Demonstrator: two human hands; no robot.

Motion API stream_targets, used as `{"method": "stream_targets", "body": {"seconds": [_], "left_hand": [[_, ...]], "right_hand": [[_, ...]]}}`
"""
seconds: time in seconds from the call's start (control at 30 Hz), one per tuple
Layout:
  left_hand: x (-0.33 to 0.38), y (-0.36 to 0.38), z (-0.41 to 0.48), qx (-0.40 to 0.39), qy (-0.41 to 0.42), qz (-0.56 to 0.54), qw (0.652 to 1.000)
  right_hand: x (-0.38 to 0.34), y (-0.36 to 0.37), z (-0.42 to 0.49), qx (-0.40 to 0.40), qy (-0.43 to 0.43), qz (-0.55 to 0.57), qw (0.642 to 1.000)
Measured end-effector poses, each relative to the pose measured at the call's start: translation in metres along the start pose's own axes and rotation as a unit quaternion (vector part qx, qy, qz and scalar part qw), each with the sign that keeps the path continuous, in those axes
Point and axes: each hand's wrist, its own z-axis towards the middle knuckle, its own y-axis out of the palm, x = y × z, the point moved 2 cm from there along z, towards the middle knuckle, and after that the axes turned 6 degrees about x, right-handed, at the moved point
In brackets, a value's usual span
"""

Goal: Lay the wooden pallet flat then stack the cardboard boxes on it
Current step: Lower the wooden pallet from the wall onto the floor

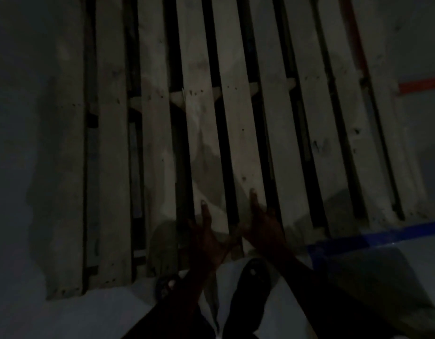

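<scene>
Wooden pallet (pixel 236 130), far end beyond top edge

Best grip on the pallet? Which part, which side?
Grip the pallet by the near ends of its middle slats, coming from the edge by the shoe. Open gaps between slats let fingers hook round a board. The left hand and right hand are at that end; too dark to confirm contact.

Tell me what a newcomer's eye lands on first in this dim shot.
The wooden pallet dominates, its pale slats and dark gaps filling most of the dim frame. At lower centre the left hand and right hand reach to its near edge, though it is too dark to tell their grip. A blue stripe crosses the lower right, and a red stripe the upper right.
</scene>
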Motion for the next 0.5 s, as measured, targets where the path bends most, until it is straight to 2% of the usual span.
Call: {"method": "stream_targets", "body": {"seconds": [0.03, 0.1, 0.2, 0.27, 0.33, 0.43, 0.5], "left_hand": [[-0.001, 0.005, 0.001, -0.009, -0.001, -0.015, 1.000], [-0.009, 0.015, 0.002, 0.009, 0.006, 0.024, 1.000], [-0.027, 0.024, 0.010, 0.055, 0.034, 0.048, 0.997], [-0.035, 0.031, 0.013, 0.028, 0.028, 0.048, 0.998], [-0.034, 0.032, 0.012, 0.032, 0.034, 0.123, 0.991], [-0.032, 0.030, 0.014, 0.032, 0.042, 0.184, 0.982], [-0.029, 0.025, 0.021, 0.072, 0.094, 0.220, 0.968]], "right_hand": [[0.004, 0.002, 0.000, -0.019, 0.021, 0.010, 1.000], [0.009, 0.011, -0.005, -0.034, 0.055, 0.019, 0.998], [0.007, 0.022, -0.006, -0.021, 0.065, 0.038, 0.997], [0.006, 0.029, -0.004, -0.026, 0.089, 0.021, 0.995], [0.003, 0.033, -0.005, -0.019, 0.099, -0.029, 0.994], [-0.002, 0.039, -0.006, 0.002, 0.072, -0.107, 0.992], [-0.004, 0.037, -0.002, 0.029, 0.030, -0.115, 0.992]]}}
